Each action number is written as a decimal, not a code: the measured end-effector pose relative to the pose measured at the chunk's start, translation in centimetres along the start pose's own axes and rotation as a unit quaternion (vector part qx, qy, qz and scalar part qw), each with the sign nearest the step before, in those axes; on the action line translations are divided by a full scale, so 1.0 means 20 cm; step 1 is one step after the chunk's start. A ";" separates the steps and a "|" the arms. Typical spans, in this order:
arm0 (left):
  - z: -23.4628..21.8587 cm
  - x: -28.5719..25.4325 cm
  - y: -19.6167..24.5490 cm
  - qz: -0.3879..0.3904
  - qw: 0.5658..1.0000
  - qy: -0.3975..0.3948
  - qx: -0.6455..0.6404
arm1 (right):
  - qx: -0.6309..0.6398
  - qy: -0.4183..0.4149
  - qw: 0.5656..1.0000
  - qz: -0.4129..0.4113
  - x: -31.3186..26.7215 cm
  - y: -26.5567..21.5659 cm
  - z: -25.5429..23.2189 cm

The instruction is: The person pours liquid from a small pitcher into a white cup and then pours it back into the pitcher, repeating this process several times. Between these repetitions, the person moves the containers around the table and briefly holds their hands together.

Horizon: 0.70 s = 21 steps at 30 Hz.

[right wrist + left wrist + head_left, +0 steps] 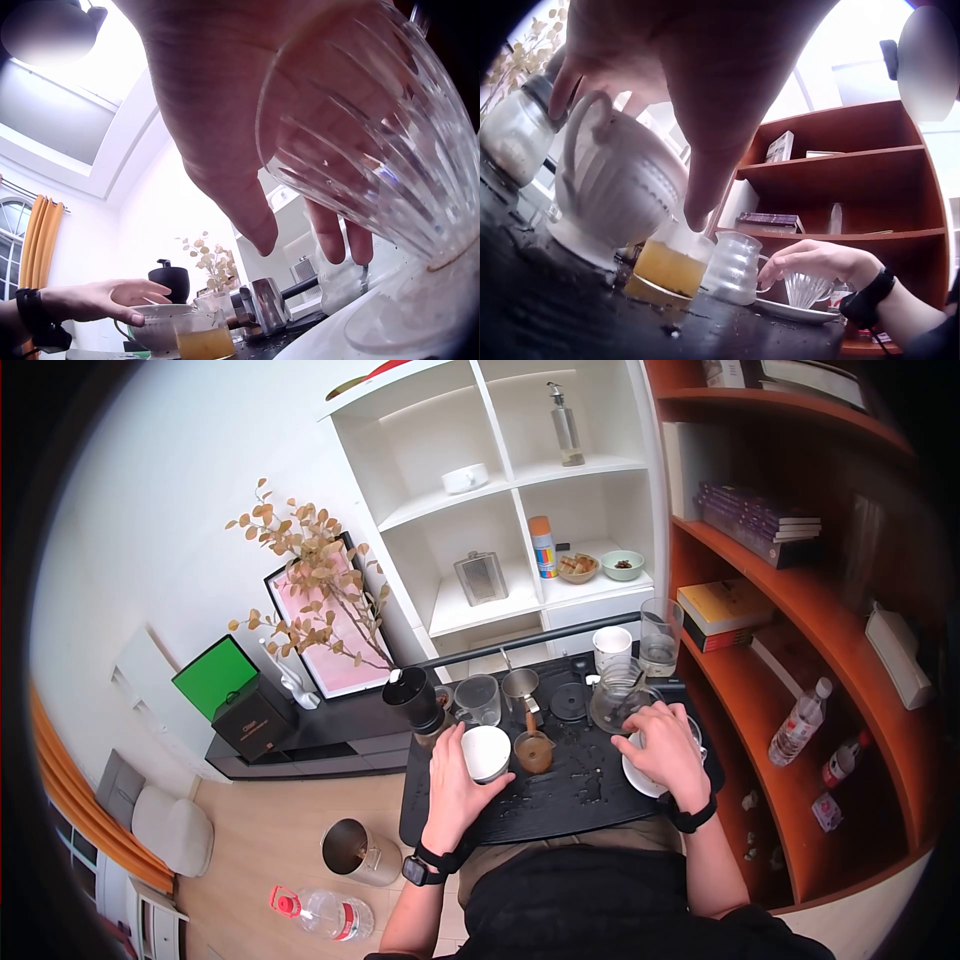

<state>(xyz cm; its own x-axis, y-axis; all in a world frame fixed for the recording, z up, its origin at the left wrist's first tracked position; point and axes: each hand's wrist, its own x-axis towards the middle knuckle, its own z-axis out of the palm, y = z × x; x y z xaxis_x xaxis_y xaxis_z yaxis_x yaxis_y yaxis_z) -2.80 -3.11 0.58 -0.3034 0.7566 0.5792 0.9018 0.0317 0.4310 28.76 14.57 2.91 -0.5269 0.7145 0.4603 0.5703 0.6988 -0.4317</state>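
My left hand (pixel 460 785) spreads beside a white cup (pixel 487 753), thumb at its near side and fingers at its far left. In the left wrist view the cup (pixel 619 180) shows a looped handle and ribbed wall; firm contact cannot be told. A small glass of brownish liquid (pixel 533 752) stands right of it. Over a white saucer (pixel 640 778), my right hand (pixel 672 752) reaches with bent, spread fingers. A clear ribbed glass (pixel 375 142) stands upright beneath that palm in the right wrist view; its thumb is away from the glass.
Along the tray's (pixel 540 815) back are a black grinder (pixel 410 700), a glass cup (pixel 478 700), a metal pitcher (pixel 521 688), a glass server (pixel 612 705), a white mug (pixel 612 648) and a tall glass (pixel 660 638). Water drops dot the tray. Shelves (pixel 800 620) stand right.
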 end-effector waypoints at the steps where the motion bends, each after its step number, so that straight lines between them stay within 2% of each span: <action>1: -0.01 0.02 0.02 0.040 0.998 0.009 0.040 | 0.000 0.000 1.000 -0.001 0.00 0.00 0.00; 5: 0.00 0.10 0.07 0.095 0.992 -0.003 0.077 | -0.004 -0.003 1.000 0.004 0.00 0.00 0.00; 8: 0.06 0.15 0.10 0.138 0.985 -0.043 0.098 | -0.005 -0.004 1.000 0.006 0.00 -0.01 0.00; 12: 0.16 0.19 0.09 0.121 0.980 -0.066 0.145 | 0.001 0.000 1.000 -0.001 0.00 0.01 0.01; 14: 0.18 0.20 0.10 0.117 0.968 -0.069 0.211 | 0.002 0.000 1.000 -0.001 0.00 0.01 0.01; 21: 0.22 0.23 0.11 0.119 0.959 -0.112 0.232 | 0.004 0.005 1.000 -0.003 0.00 0.02 0.01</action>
<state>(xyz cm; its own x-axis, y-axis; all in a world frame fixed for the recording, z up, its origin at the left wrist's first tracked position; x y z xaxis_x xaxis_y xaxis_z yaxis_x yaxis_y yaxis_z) -0.79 3.38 1.17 -0.0455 0.8980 0.4377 0.9929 0.0889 -0.0792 28.88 14.73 2.61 -0.5243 0.7102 0.4698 0.5623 0.7031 -0.4353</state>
